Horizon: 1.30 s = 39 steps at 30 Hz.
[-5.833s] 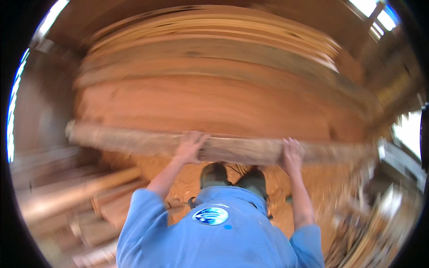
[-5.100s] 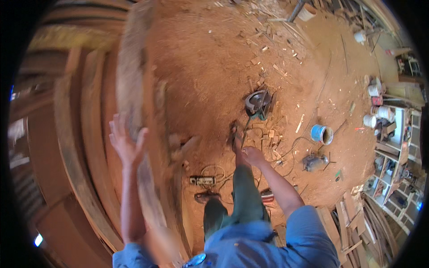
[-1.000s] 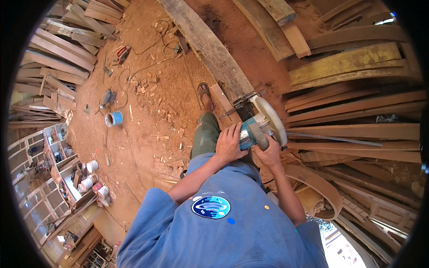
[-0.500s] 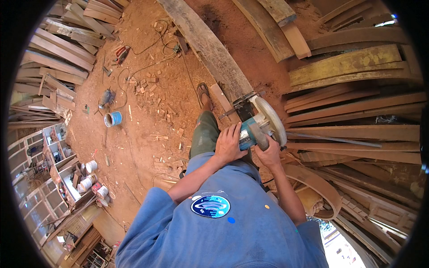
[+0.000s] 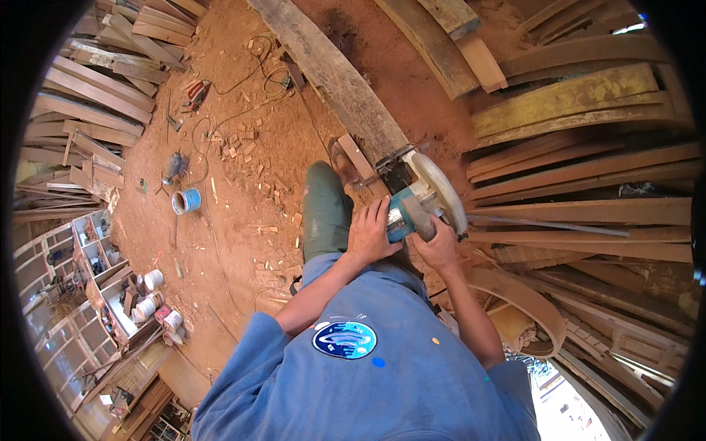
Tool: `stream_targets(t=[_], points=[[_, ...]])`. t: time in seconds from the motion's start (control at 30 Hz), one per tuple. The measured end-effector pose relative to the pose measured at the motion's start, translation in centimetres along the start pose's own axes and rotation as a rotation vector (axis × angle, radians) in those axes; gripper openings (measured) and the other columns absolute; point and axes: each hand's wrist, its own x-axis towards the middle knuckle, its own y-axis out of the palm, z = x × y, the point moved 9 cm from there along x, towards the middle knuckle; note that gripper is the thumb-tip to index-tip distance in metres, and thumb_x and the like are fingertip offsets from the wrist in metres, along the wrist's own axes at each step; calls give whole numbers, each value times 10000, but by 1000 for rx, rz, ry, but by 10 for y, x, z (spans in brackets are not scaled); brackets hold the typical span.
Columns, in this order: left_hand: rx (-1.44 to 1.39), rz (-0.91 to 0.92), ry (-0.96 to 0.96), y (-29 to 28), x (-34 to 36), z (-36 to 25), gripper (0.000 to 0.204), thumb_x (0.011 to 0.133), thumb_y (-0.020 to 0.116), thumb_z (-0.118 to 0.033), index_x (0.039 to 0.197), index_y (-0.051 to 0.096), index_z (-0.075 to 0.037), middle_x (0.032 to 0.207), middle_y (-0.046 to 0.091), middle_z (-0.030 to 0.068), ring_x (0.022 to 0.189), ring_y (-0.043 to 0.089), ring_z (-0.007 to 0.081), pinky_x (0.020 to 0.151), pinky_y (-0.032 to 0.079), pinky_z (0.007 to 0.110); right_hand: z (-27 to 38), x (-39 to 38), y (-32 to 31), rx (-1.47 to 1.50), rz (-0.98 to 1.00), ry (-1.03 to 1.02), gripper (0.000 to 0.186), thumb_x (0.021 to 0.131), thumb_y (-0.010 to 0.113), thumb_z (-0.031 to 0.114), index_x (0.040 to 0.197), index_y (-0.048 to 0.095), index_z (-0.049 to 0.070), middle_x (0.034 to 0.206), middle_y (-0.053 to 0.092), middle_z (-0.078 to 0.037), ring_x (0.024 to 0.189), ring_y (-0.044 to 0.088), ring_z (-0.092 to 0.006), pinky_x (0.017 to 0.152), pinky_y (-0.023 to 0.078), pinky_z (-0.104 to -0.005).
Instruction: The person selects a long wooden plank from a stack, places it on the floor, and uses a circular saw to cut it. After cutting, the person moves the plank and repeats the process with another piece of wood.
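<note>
My right hand [image 5: 436,246] is wrapped round the rear handle of a teal and grey circular saw [image 5: 402,214]. The fingers of my left hand [image 5: 370,231] curve over the left side of its motor body. The saw's pale, rounded blade guard [image 5: 441,185] faces right, and its dark base plate lies at the near end of a long, weathered plank [image 5: 334,70]. Whether the blade touches the wood is hidden under the saw. A short wooden block [image 5: 356,156] lies beside the plank's near end, close to my foot.
Stacked boards [image 5: 581,202] crowd the right side, more lumber [image 5: 103,95] the far left. On the dirt floor lie a blue bucket [image 5: 186,201], a grey power tool [image 5: 176,166], a red tool [image 5: 195,95], cables and wood offcuts [image 5: 239,140]. A curved wooden piece [image 5: 540,309] stands near my right elbow.
My left leg has bent, bringing the knee forward and covering part of the foot. The saw and both hands have shifted slightly left in view, with the grip unchanged.
</note>
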Motion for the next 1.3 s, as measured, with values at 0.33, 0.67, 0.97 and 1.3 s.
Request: stream_targets(t=[0.33, 0.67, 0.97, 1.3], points=[[-2, 9, -19, -4, 14, 18, 1106, 581, 921, -338, 1516, 428, -9, 1418, 541, 184, 1278, 562, 379, 1072, 491, 471, -1, 21, 13, 91, -21, -42, 377, 782, 749, 171, 1108, 701, -12, 903, 726, -268, 887, 722, -456, 777, 570, -470], [78, 32, 1, -18, 36, 33, 1131, 566, 912, -370, 1518, 422, -7, 1402, 541, 177, 1256, 562, 367, 1056, 492, 462, 14, 45, 24, 38, -6, -5, 365, 777, 758, 206, 1074, 698, 2, 866, 716, -262, 860, 722, -452, 762, 572, -486], [37, 0, 20, -30, 46, 42, 1107, 562, 915, -341, 1507, 445, -7, 1376, 559, 178, 1227, 579, 372, 1047, 498, 466, 18, 58, 35, 49, 29, 5, 395, 780, 764, 219, 1103, 691, 3, 880, 718, -265, 871, 715, -458, 759, 570, -497], [63, -11, 10, -40, 60, 56, 1136, 555, 925, -348, 1528, 431, -32, 1388, 554, 165, 1242, 572, 364, 1060, 488, 462, 34, 77, 41, 50, 24, -5, 402, 783, 761, 224, 1108, 700, -4, 888, 719, -272, 888, 712, -465, 779, 568, -511]])
